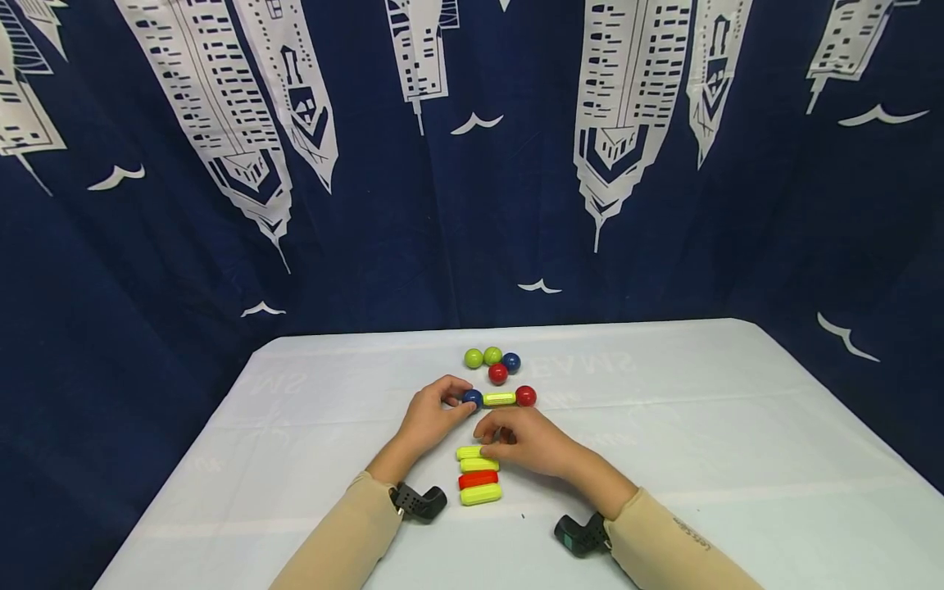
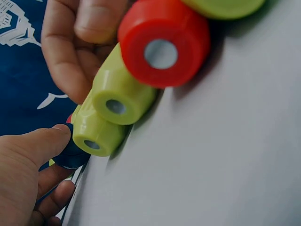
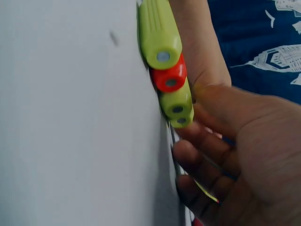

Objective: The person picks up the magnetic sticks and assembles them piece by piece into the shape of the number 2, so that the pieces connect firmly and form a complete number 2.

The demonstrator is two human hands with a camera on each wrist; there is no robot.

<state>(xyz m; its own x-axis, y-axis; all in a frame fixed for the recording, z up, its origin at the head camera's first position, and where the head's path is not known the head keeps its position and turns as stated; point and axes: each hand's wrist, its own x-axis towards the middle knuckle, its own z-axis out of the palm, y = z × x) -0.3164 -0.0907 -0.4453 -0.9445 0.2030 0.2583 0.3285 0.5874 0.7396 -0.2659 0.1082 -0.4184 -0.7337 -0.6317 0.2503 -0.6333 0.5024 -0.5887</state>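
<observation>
My left hand [image 1: 435, 408] pinches a glossy blue ball [image 1: 472, 398] between thumb and fingers. That ball sits at the left end of a yellow-green rod [image 1: 500, 399], and a red ball [image 1: 526, 396] is at the rod's right end. In the left wrist view the thumb lies against the blue ball [image 2: 71, 156]. Lower down, my right hand [image 1: 533, 442] is over the top of a stack of rods, its thumb by the right end of the uppermost yellow-green rod [image 1: 469, 452]. Its fingers are loosely bent, with nothing between them in the right wrist view.
Below that rod lie another yellow-green rod [image 1: 479, 465], a red rod [image 1: 478, 479] and a nearer yellow-green rod [image 1: 481, 494], with grey discs in their ends. Farther back are two green balls [image 1: 474, 358], a blue ball [image 1: 511, 362] and a red ball [image 1: 497, 374] on the white table [image 1: 708, 459].
</observation>
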